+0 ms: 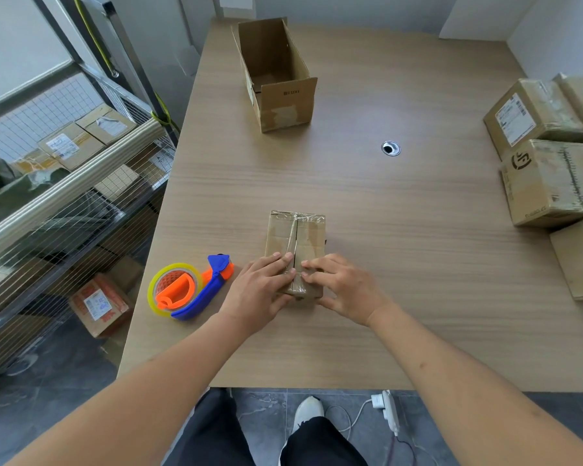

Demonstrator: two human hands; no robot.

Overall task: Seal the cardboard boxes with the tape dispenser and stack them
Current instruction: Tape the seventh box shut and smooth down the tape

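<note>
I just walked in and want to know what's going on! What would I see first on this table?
First you'd spot the left hand and right hand pressing the flaps of a small cardboard box near the table's front edge. Just left of it lies a bright orange and blue tape dispenser. Farther back stands an open empty box, and sealed boxes crowd the right side.

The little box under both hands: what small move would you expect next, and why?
Probably the left hand reaches for the tape dispenser lying just beside it. Both hands press the flaps of the small box together, the right hand on its side of the seam, and the near end of that seam looks open, so it likely needs tape.
</note>
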